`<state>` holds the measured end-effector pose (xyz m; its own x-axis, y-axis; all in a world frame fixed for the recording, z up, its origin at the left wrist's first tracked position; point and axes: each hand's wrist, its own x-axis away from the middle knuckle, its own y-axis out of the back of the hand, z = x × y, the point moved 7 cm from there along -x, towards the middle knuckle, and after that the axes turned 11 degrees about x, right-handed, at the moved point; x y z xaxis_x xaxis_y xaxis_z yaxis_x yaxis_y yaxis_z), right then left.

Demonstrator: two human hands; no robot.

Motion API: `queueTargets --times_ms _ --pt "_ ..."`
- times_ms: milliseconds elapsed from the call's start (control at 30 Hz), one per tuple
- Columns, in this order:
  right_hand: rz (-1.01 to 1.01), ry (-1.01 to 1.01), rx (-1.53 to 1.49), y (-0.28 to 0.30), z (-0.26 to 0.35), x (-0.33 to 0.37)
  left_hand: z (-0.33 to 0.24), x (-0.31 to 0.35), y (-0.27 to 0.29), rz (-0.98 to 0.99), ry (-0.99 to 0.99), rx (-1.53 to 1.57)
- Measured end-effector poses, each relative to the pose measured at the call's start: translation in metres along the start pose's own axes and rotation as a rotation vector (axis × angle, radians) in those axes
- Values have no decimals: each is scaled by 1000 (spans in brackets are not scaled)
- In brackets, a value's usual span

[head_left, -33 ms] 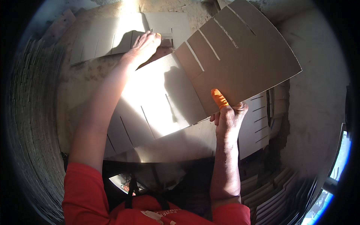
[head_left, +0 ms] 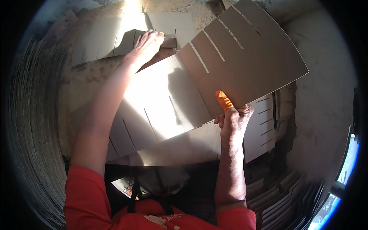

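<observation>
My right hand [head_left: 234,120] grips the lower edge of a large slotted cardboard sheet [head_left: 253,61]. An orange rubber finger cover [head_left: 224,100] on its thumb presses the sheet's face, and the sheet is tilted up to the right. My left hand [head_left: 147,44] reaches far forward, its fingers closed at a small cardboard flap [head_left: 168,43] by a slotted sheet [head_left: 94,46] lying at the back; the fingertips are partly hidden. Between my arms lies another pale slotted cardboard sheet [head_left: 132,132], glaring in sunlight and meeting the raised sheet's left edge.
A tall stack of cardboard sheets [head_left: 34,115] lines the left side. More slotted cardboard [head_left: 260,130] lies beyond my right wrist, and further stacked sheets [head_left: 280,199] stand low at the right. A pale wall [head_left: 318,103] rises on the right.
My left hand has shifted very slightly up and left, and the small flap beside it has changed its tilt a little. My right hand and its sheet stay still.
</observation>
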<state>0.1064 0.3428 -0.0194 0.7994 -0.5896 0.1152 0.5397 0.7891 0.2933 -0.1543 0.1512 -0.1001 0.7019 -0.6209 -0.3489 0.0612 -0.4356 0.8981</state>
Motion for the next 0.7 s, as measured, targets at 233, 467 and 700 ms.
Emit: queueTargets --times_ms 233,467,700 --pt "-15 6 -39 0 -2 -1 0 -14 34 -73 62 169" --pt "-8 16 -49 -4 3 -1 -27 -13 66 -283 -292 41" --pt "-31 12 -86 0 -1 -1 -76 -10 72 -37 -311 -25"
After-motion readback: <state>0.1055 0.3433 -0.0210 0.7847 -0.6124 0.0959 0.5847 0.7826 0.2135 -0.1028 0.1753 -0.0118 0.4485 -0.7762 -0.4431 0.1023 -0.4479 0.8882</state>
